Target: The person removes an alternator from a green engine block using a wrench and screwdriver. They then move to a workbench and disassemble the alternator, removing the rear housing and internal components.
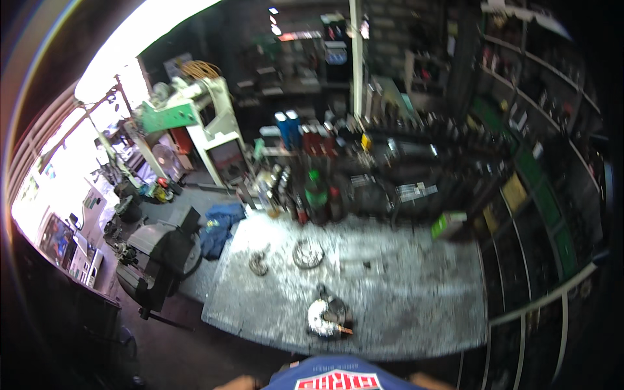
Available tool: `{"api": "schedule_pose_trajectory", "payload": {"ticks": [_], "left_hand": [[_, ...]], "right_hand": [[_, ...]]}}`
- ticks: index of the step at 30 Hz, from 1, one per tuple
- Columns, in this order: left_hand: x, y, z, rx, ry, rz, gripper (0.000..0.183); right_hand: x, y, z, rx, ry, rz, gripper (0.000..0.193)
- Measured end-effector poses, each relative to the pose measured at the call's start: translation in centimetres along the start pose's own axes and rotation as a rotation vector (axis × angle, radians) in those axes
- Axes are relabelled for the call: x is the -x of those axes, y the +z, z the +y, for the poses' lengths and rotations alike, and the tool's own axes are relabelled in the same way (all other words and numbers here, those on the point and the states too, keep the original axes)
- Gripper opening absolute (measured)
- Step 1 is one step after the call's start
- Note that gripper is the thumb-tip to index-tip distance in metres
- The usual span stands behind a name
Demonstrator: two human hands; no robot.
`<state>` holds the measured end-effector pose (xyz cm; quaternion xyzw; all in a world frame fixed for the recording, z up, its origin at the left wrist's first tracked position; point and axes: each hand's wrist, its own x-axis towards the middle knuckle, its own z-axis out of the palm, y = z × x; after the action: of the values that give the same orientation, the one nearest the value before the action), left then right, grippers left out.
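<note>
Only a small piece of each of my arms shows at the lower edge, one on either side of my blue shirt (338,377). Both hands are out of view, so what they hold or touch is hidden. Closest to me on the metal-topped workbench (416,305) lies a round, shiny metal part (322,317) with a dark section and a copper-coloured tip. Farther back rests a metal ring (308,254). A small curved metal piece (259,263) is to the left of that ring.
Bottles, including a green one (316,195), line the bench's back edge. A green and white box (448,225) stands at the back right. Blue cloth (220,229) hangs by the left corner, near a dark machine (156,253). Shelving (546,188) runs along the right.
</note>
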<state>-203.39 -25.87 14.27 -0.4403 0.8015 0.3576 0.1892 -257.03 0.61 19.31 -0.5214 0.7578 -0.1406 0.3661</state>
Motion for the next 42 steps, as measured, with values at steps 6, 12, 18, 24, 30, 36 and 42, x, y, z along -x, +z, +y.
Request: {"api": "schedule_pose_trajectory", "payload": {"ticks": [6, 12, 18, 24, 30, 36, 42], "left_hand": [[16.6, 8.3, -16.0, 0.295, -0.965, 0.678, 0.051], [38.7, 16.2, -22.8, 0.523, -1.935, 1.696, 0.064], [42.3, 14.4, -25.7, 0.838, -1.957, 1.906, 0.078], [36.6, 11.6, -30.1, 0.003, -1.755, 1.341, 0.042], [31.6, 13.2, -28.0, 0.486, -1.794, 1.466, 0.042], [28.1, 11.3, -26.7, 0.504, -1.719, 1.497, 0.041], [25.6, 9.5, -25.6, 0.485, -1.642, 1.392, 0.041]], "right_hand": [[-5.6, 0.6, -0.8, -0.222, 0.383, 0.004, 0.058], [-11.3, -0.7, -5.4, -0.194, 0.288, -0.010, 0.058], [-13.5, -0.4, -6.8, -0.179, 0.222, -0.047, 0.058], [-14.6, 0.1, -7.2, -0.168, 0.205, -0.086, 0.057], [-15.6, 0.6, -7.7, -0.160, 0.190, -0.110, 0.057], [-16.3, 0.7, -8.1, -0.138, 0.164, -0.145, 0.056], [-16.0, 0.6, -7.7, -0.146, 0.166, -0.145, 0.056]]}}
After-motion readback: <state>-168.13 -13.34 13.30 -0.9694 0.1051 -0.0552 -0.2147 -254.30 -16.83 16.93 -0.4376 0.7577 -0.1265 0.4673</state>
